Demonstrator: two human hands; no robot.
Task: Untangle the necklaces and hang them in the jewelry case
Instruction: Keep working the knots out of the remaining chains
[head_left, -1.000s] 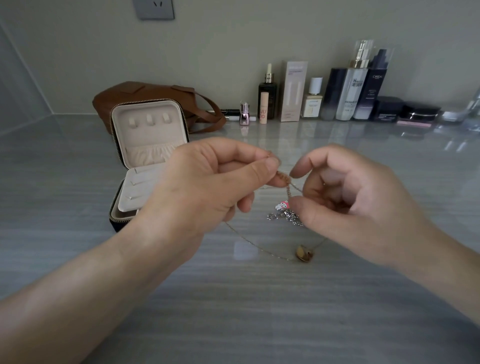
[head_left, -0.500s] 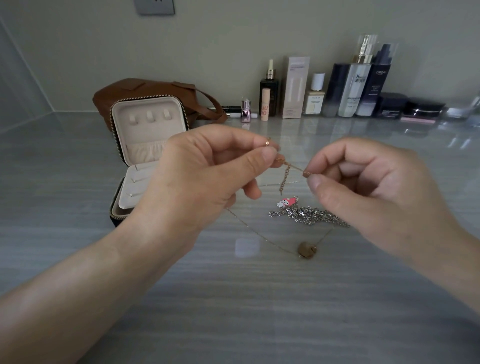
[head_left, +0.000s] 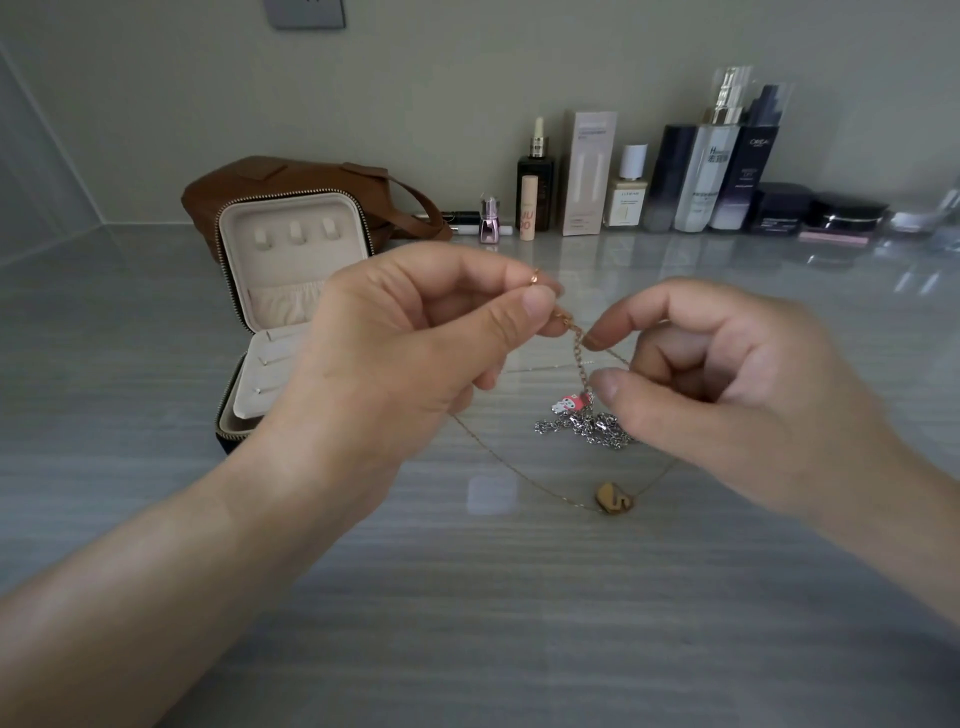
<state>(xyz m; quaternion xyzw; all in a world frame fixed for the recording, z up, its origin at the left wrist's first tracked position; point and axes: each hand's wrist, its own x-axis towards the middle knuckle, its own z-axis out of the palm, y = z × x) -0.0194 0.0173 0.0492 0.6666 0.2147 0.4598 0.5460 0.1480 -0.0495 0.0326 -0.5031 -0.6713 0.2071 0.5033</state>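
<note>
thin gold necklace, tan pendant, perhaps heart-shaped

Shows the right hand drawn back in toward the left hand after pulling away to the right half a second ago. Replaces the earlier tight pinch with parted thumb and index fingertip, the latter touching the gold necklace just beside its clasp. Shortens the stretched length between the hands. Hides under the right thumb the part of the silver necklace previously spread toward the counter's right edge.
</note>
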